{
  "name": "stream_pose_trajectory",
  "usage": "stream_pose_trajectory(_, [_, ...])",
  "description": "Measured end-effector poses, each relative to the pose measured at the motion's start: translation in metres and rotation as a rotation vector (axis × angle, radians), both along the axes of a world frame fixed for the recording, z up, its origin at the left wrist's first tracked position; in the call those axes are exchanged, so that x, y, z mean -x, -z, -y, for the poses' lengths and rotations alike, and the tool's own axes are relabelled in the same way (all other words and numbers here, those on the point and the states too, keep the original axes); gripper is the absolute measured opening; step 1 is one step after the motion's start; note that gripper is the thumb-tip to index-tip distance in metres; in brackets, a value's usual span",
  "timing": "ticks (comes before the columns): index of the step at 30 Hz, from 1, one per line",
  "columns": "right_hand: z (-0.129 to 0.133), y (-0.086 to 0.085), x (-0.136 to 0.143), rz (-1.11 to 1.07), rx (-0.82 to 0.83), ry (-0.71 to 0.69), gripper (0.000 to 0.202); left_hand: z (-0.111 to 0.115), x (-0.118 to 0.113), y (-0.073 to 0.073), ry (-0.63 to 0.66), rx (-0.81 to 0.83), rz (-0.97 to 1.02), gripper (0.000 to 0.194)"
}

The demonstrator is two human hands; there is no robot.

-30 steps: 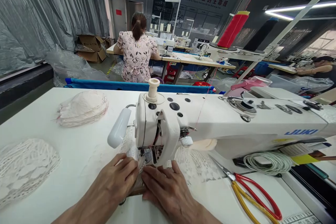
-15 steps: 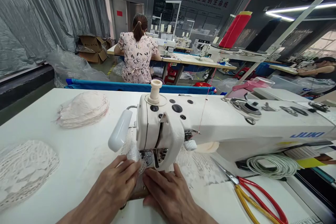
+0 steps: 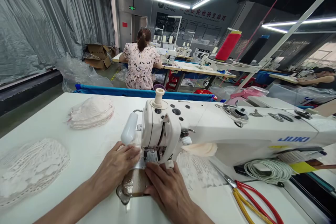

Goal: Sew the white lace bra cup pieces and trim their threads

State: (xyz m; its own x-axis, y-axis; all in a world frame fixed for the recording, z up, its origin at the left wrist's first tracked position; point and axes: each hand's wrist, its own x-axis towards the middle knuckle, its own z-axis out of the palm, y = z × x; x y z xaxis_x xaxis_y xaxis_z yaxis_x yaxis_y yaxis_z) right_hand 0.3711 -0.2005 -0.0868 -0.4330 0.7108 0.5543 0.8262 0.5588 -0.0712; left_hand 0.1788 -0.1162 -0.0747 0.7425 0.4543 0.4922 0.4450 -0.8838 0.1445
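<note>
A white sewing machine (image 3: 204, 122) stands across the white table, with both my hands at its needle area. My left hand (image 3: 118, 161) lies left of the presser foot, its fingers together over pale lace; what they grip is hidden. My right hand (image 3: 166, 183) rests just right of the foot, fingers close together on the machine bed, and anything under them is hidden. Between the hands a brownish plate (image 3: 135, 182) shows in the bed. White lace fabric (image 3: 199, 169) spreads under the machine arm, with a cream cup-shaped piece (image 3: 201, 149) behind it.
Lace pieces (image 3: 34, 169) lie at the left, a pile of pale cups (image 3: 91, 112) behind them. At the right are scissors with red and yellow handles (image 3: 258, 203) and a coil of pale cord (image 3: 269, 168). A person in a floral top (image 3: 141, 64) sits beyond the table.
My left hand has moved slightly left and away from my right hand, uncovering the brownish plate. The camera view has shifted a little.
</note>
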Motion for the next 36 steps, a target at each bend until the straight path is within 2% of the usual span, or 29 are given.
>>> stream_pose_trajectory(4, [0.004, -0.007, 0.006, -0.006, 0.027, -0.052, 0.048, 0.021, -0.001, -0.004, -0.008, -0.035, -0.045, 0.020])
stream_pose_trajectory(9, [0.009, -0.003, 0.004, -0.100, 0.047, -0.099, 0.052, 0.046, 0.001, -0.006, 0.004, 0.015, -0.093, 0.022])
stream_pose_trajectory(14, [0.002, 0.000, -0.003, -0.038, 0.039, -0.028, 0.051, 0.035, -0.004, -0.004, -0.006, -0.030, -0.018, 0.032])
stream_pose_trajectory(18, [-0.008, 0.003, -0.007, -0.008, -0.001, 0.033, 0.043, 0.025, -0.009, 0.001, -0.001, 0.021, -0.027, 0.029])
stream_pose_trajectory(22, [-0.012, 0.004, -0.010, 0.029, 0.046, 0.041, 0.042, 0.026, -0.012, 0.003, -0.046, 0.018, -0.016, 0.030])
stream_pose_trajectory(25, [-0.008, 0.003, -0.012, 0.004, 0.069, -0.002, 0.041, 0.029, -0.012, 0.003, -0.031, 0.022, -0.001, 0.025])
stream_pose_trajectory(30, [0.001, -0.001, -0.013, -0.055, 0.119, -0.138, 0.040, 0.031, -0.010, 0.004, 0.035, 0.005, 0.041, 0.030])
stream_pose_trajectory(34, [0.002, -0.003, -0.012, -0.038, 0.122, -0.167, 0.039, 0.031, -0.007, 0.009, 0.041, -0.057, 0.064, 0.028])
stream_pose_trajectory(36, [0.002, -0.004, -0.011, -0.022, 0.107, -0.168, 0.037, 0.032, -0.006, 0.010, 0.022, -0.077, 0.001, 0.027])
